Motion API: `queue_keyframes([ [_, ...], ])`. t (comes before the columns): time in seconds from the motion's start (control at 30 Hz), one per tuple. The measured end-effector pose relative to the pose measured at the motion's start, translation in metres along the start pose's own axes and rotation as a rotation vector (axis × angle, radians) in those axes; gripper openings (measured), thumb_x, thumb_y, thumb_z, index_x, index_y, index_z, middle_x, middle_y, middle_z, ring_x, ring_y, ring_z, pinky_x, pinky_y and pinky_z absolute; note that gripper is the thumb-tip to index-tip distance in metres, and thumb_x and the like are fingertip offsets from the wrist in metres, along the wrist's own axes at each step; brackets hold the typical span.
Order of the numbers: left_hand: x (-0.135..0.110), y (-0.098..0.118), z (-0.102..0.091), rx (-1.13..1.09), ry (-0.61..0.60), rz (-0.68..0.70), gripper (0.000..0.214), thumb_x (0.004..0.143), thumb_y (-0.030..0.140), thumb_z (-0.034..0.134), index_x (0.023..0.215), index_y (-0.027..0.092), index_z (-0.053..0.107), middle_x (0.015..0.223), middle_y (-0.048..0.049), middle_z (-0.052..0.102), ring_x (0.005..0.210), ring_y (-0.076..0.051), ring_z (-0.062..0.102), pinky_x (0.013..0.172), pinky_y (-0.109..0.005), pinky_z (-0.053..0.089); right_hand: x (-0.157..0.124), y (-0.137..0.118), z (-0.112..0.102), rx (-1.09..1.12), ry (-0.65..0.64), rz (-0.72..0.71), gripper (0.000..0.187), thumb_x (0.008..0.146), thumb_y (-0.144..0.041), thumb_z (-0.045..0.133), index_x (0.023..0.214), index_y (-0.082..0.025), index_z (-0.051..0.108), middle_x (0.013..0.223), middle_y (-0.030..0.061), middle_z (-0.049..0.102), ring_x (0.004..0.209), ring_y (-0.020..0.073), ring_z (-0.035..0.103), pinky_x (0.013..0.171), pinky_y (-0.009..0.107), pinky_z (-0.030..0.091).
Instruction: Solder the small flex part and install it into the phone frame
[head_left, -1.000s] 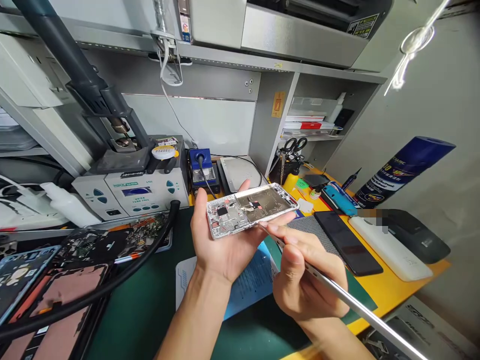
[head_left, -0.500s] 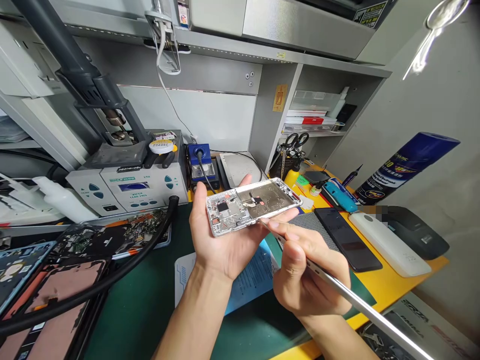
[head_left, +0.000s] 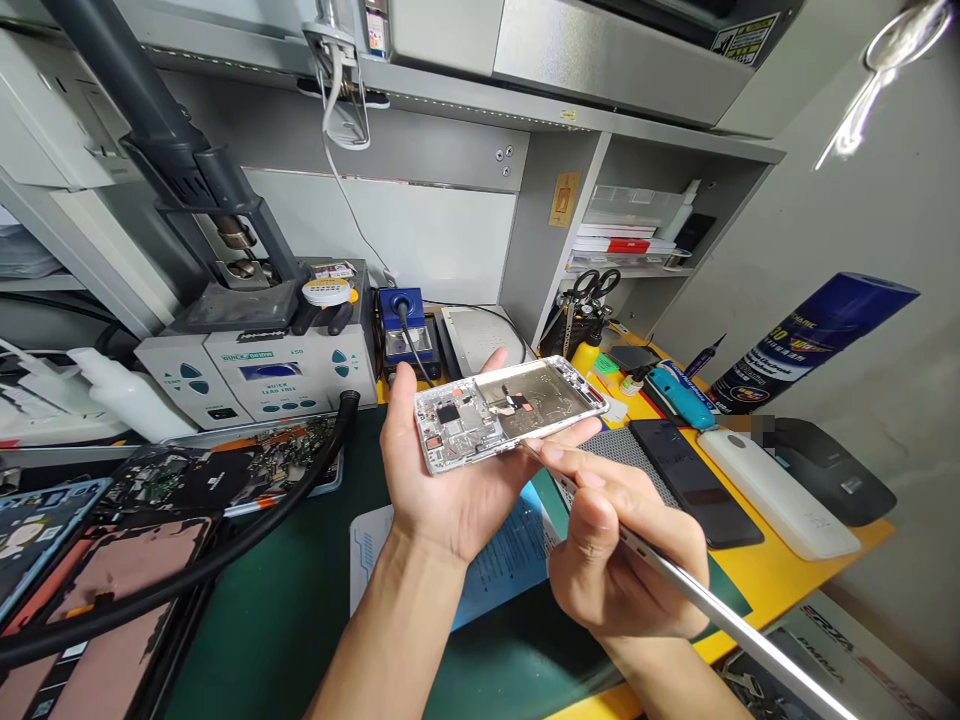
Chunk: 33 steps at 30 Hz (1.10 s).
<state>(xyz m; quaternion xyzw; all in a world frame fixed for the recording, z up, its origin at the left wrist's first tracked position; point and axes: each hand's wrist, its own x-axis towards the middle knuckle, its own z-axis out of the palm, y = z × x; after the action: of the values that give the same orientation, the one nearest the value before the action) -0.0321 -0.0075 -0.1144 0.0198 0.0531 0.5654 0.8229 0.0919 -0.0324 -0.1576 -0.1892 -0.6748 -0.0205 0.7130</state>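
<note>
My left hand (head_left: 450, 510), palm up, cradles a silver phone frame (head_left: 487, 412) with its inside facing up. The thumb stands along the frame's left end, and the fingers lie behind and under it. A dark square chip, small pink pads and a bare metal bay show inside the frame. My right hand (head_left: 630, 540) is closed pen-like around long, slim silver tweezers (head_left: 739, 620). Their tip is by the frame's lower edge, close to my left fingers; whether it touches cannot be made out. A blue printed sheet (head_left: 502, 555) lies beneath my hands on the green mat (head_left: 277, 600).
A hot-air station (head_left: 259, 375) stands back left, its black hose (head_left: 247, 540) crossing the left side. Opened phones (head_left: 135, 610) lie there. A blue soldering station (head_left: 401, 315) is behind. On the right are a black phone (head_left: 697, 480), a white phone-like slab (head_left: 780, 490) and a spray can (head_left: 810, 340).
The view has shifted slightly. Both hands keep nearly the same hold, with the tweezers' tip still near the frame's lower edge.
</note>
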Motion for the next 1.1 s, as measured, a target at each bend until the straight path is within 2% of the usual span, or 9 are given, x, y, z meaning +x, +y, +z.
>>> queue_keyframes([
  [0.2,0.0002,-0.0007,-0.0002,-0.002,-0.022,0.000,0.086,0.090,0.072,0.045,0.150,0.011,0.050,0.137,-0.0316,0.061,0.127,-0.051,0.058,0.097,-0.078,0.043,0.0026,0.0001,0.0000,-0.017,0.005,-0.024,0.027,0.093,0.004,0.059,0.118,-0.004,0.066,0.105,0.0144,0.077,0.098,0.0250,0.077,0.080,0.044,0.066],
  [0.5,-0.0015,-0.0003,0.0003,0.013,-0.020,-0.004,0.086,0.090,0.074,0.044,0.147,0.011,0.053,0.134,-0.0312,0.063,0.127,-0.052,0.058,0.098,-0.080,0.041,0.0000,0.0012,0.0018,-0.023,0.025,-0.037,0.026,0.092,0.005,0.059,0.115,-0.003,0.066,0.104,0.0157,0.077,0.097,0.0269,0.077,0.079,0.046,0.067],
  [0.8,0.0000,-0.0015,0.0015,-0.013,0.000,0.006,0.085,0.090,0.072,0.046,0.146,0.008,0.053,0.131,-0.0322,0.065,0.124,-0.051,0.060,0.099,-0.080,0.040,0.0020,0.0015,0.0047,-0.052,0.059,-0.065,0.023,0.092,0.002,0.059,0.112,-0.006,0.068,0.098,0.0152,0.078,0.089,0.0273,0.079,0.071,0.045,0.068],
  [1.1,-0.0019,0.0004,0.0018,-0.061,-0.007,-0.023,0.086,0.090,0.071,0.048,0.150,0.010,0.048,0.140,-0.0305,0.060,0.129,-0.051,0.056,0.101,-0.078,0.040,0.0019,0.0019,0.0057,-0.073,0.064,-0.058,0.022,0.093,-0.001,0.060,0.113,-0.007,0.069,0.101,0.0144,0.079,0.089,0.0253,0.079,0.072,0.041,0.068],
])
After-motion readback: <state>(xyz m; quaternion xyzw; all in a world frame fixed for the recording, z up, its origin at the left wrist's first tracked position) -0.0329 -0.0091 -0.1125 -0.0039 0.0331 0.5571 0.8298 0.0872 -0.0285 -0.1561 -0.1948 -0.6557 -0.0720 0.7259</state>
